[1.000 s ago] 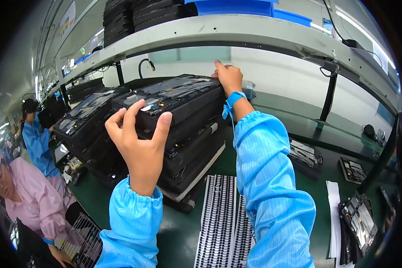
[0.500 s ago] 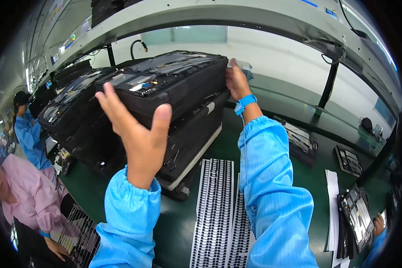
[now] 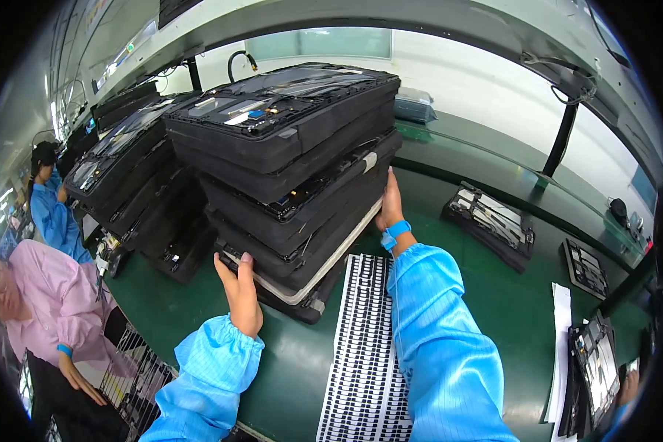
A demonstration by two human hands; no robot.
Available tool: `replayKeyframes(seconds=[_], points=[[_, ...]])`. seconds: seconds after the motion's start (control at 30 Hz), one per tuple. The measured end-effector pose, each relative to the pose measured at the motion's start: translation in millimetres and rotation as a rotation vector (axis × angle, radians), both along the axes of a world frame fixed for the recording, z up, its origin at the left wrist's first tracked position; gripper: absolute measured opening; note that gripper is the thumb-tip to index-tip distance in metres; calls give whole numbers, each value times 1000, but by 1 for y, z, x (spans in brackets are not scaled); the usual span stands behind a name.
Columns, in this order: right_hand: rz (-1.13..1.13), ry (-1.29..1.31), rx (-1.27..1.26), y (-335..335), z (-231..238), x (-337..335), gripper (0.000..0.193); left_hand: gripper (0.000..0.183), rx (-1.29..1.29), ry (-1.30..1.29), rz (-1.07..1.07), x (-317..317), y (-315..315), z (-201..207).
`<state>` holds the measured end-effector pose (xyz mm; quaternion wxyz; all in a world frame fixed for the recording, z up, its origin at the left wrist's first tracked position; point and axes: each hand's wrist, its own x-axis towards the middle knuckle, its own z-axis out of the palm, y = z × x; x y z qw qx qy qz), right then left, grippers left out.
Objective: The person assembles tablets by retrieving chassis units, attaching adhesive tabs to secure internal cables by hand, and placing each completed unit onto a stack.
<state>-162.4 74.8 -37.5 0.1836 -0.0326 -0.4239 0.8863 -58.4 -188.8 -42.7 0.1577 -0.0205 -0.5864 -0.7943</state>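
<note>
Stretching out before you, the glossy dark green tabletop (image 3: 523,331) lies under a long, pale grey shelf beam (image 3: 346,23). Standing on it near the middle is your tall stack of rectangular black foam trays (image 3: 295,177), with flat dark panels in the top tray and one pale layer low down. Just beside it, to your left, is a second stack of similar black trays (image 3: 144,184), slightly lower in view. In front of you lie white sheets bearing rows of small black pieces (image 3: 361,346), near the right side of your stack. A small black tray of silvery strips (image 3: 490,221) sits farther right. Your left hand (image 3: 241,295) is at the stack's lower front-left corner, thumb and forefinger apart (you hide its other fingers). Your right hand (image 3: 390,202) lies along the lower right side, fingers together; whether either hand presses or grips, I cannot tell. A blue wristband (image 3: 395,234) circles your right wrist.
</note>
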Motion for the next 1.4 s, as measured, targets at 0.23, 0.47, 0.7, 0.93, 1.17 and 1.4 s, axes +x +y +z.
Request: replayKeyframes(seconds=[0.23,0.47,0.7,0.93,1.17,1.4], points=[[-203,128,-49,37,-3,35,58,78,129,-25,-409,-70,17,2],[-495,121,-48,39,-4,53,54,47,178,-85,-669,-181,60,4],[-294,217,56,43,-15,43,51,62,118,-210,-577,-216,66,0],[-186,93,66,66,-26,38,59,45,111,-84,-251,-135,79,-4],[-47,-114,368,32,-3,54,87,80,-144,-78,-107,-201,83,-41],[-121,-114,826,14,-26,35,86,66,31,88,-147,-263,66,-37]])
